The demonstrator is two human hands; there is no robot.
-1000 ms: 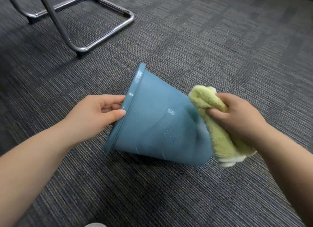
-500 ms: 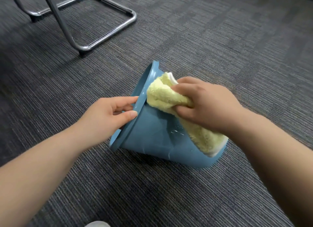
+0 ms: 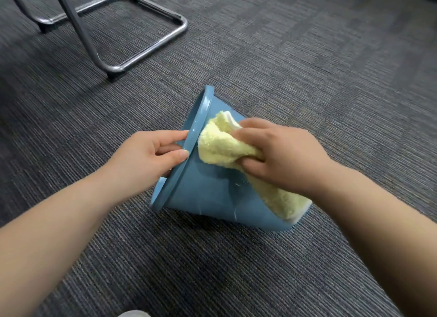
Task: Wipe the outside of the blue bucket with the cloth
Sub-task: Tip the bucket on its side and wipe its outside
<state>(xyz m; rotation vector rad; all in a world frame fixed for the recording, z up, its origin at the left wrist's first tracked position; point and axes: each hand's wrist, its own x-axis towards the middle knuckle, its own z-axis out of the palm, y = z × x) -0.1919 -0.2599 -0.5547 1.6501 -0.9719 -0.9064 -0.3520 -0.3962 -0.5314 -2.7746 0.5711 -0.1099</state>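
- The bucket [image 3: 203, 198] lies on its side on the carpet floor [image 3: 307, 68], mouth to the left and base to the right, so that its outer wall faces up to the person. I think this is why it was laid down: the wall is easy to reach from above.
- The left hand [image 3: 151, 156] pinches the rim [image 3: 196, 132], thumb on the outer face and fingers gone inside the mouth. This grip probably keeps the round bucket from rolling or sliding under the rubbing.
- The right hand [image 3: 281, 156] is pressed together around a bunched cloth [image 3: 224, 146] and pushes it down on the upper wall, just beside the rim. The free end of the cloth trails along the wall toward the base.
- The cloth is bunched, I suppose, to give a thick pad under the palm.
- The underside touching the floor cannot be reached now; a turn of the bucket seems needed for it.
- A metal chair frame [image 3: 142, 52] stands well apart, behind.
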